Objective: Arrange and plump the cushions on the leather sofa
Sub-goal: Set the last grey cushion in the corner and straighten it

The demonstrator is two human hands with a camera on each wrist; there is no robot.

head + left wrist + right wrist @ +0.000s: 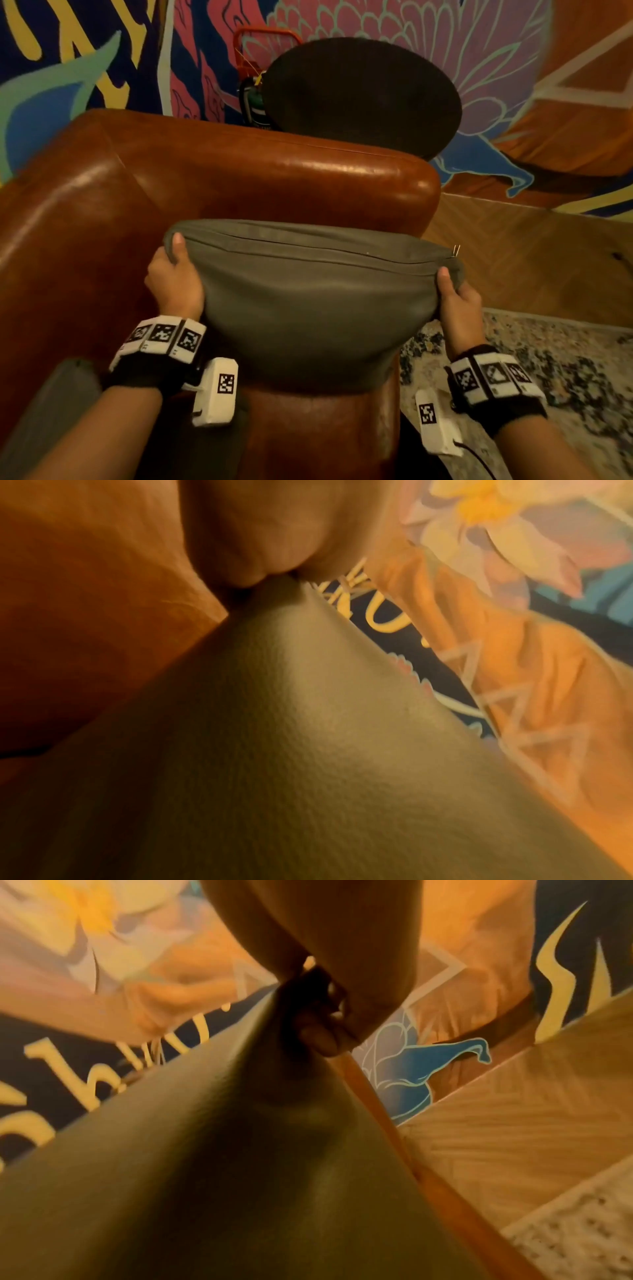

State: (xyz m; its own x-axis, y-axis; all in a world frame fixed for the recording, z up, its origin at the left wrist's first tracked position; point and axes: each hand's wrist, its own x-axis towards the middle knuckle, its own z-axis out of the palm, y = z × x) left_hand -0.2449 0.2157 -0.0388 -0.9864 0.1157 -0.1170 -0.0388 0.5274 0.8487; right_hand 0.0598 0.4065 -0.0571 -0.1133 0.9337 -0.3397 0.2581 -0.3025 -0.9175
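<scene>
Progress looks early-to-mid, judged from how things lie. At far left, lower corner of head view, a second grey cushion point(51, 407) is seen lying on the seat, only partly in frame; whether it has been plumped can't be told. Next, the left hand point(176, 284) is closed on the top-left corner of the grey cushion point(308, 301), thumb on the near face, other fingers hidden behind; the left wrist view shows fabric point(308, 750) bunched to a point in that pinch. The cushion itself is held up at both top corners, zip seam uppermost, w/ its lower edge at or just over the front of the leather sofa point(239, 171); contact there can't be confirmed. It hangs saggy in the middle, so plumping is judged not finished. At right, the right hand point(457, 305) grips the top-right corner in the same way, beside the zip pull; fabric point(240, 1177) gathered under the fingers is shown in the right wrist view. Left to do, prob.: shake or pat this one, set it against the backrest, then deal w/ the other.
</scene>
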